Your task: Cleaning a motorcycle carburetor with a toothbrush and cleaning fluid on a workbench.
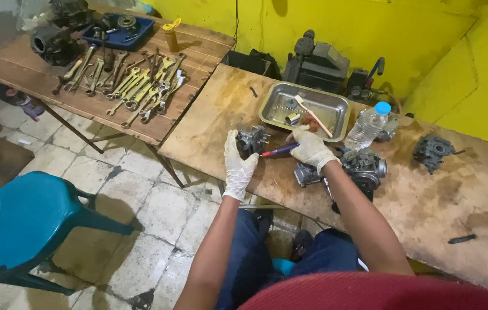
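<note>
Head view. The gloved left hand was closed around a small carburetor body, holding it at the near edge of the wooden tabletop. The gloved right hand gripped a purple-handled screwdriver, whose tip met the carburetor body. Just behind lay a metal tray; a plastic water bottle stood beside it. Wrenches covered the neighbouring table.

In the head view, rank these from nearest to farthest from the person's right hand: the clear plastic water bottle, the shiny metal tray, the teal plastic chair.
From the right hand:
1. Shiny metal tray, just beyond it.
2. Clear plastic water bottle, on the bench past the tray.
3. Teal plastic chair, on the floor across from it.
</note>
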